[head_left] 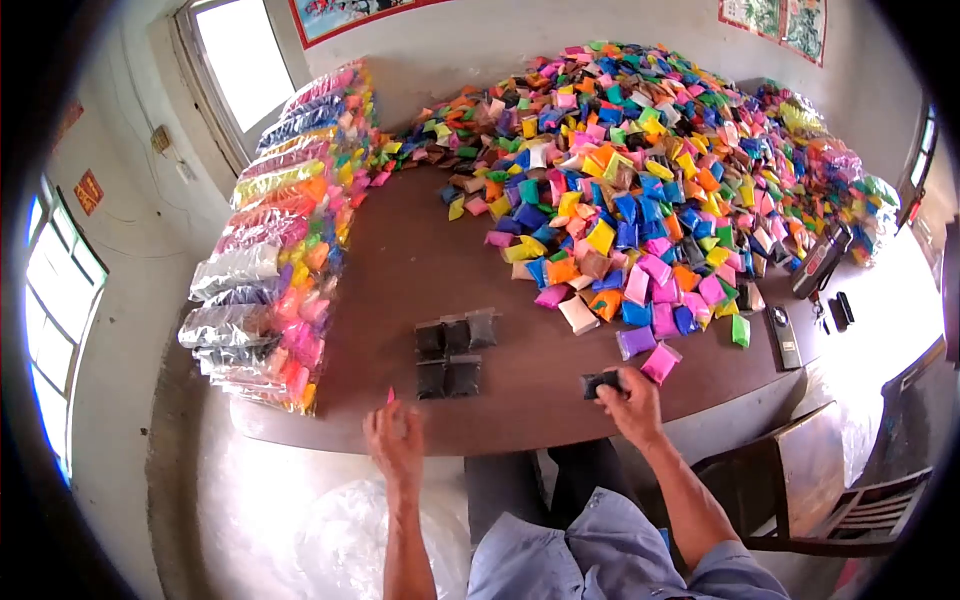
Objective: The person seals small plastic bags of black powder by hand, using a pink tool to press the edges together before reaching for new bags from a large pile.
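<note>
Pinched in my right hand [630, 405] is a small black packet [600, 385], held just over the table near its front edge. My left hand [395, 440] is at the front edge on the left, its fingers curled and slightly blurred. A small pink piece [391, 395] shows at those fingertips; I cannot tell what it is. Several black packets [462, 377] lie grouped in two rows on the table between my hands. Close beyond my right hand are a pink packet [661, 362] and a purple packet [636, 343].
A large heap of coloured packets [600, 240] covers the back and right of the brown table [400, 260]. Filled clear bags [265, 240] are stacked along the left side. A grey device [784, 338] and a dark box [822, 262] sit at right, near a wooden chair [815, 470].
</note>
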`<state>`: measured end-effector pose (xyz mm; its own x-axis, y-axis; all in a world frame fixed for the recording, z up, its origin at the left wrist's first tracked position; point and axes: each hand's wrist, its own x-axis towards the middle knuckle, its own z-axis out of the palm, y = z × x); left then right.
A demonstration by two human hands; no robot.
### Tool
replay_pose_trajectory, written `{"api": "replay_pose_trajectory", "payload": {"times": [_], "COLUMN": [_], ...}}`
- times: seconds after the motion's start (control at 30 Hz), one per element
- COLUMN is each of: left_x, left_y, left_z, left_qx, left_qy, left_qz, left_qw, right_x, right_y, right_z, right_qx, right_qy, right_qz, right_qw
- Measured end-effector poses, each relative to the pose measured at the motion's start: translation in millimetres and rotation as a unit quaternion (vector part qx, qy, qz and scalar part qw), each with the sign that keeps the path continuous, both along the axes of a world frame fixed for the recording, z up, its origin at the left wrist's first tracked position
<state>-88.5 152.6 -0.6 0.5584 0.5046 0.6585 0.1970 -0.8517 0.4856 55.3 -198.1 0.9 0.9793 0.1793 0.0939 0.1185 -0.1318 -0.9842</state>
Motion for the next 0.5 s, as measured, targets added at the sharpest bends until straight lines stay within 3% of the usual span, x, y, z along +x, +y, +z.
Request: {"api": "replay_pose_trajectory", "payload": {"times": [0.07, 0.1, 0.17, 0.23, 0.5], "left_x": [4.8, 10.4, 34.3, 59.2, 104.9], "left_y": [-46.0, -71.6, -111.3, -144.5, -171.1], "left_z": [14.9, 25.6, 30.1, 26.7, 12.4], "left_qx": [-0.069, -0.038, -0.016, -0.096, -0.086], "left_qy": [0.030, 0.031, 0.015, 0.021, 0.051], "left_qz": [-0.096, -0.146, -0.215, -0.325, -0.441], "left_qw": [0.993, 0.988, 0.976, 0.940, 0.892], "right_x": [3.2, 0.9, -2.3, -5.1, -3.2], "right_y": [9.2, 12.5, 13.1, 11.1, 4.2], "right_z": [-12.3, -3.6, -6.2, -4.8, -1.8], "right_qx": [-0.105, -0.122, -0.149, -0.151, -0.143], "right_qy": [-0.093, -0.150, -0.166, -0.159, -0.181], "right_qz": [-0.014, -0.017, -0.003, -0.002, 0.017], "right_qw": [0.990, 0.981, 0.975, 0.976, 0.973]}}
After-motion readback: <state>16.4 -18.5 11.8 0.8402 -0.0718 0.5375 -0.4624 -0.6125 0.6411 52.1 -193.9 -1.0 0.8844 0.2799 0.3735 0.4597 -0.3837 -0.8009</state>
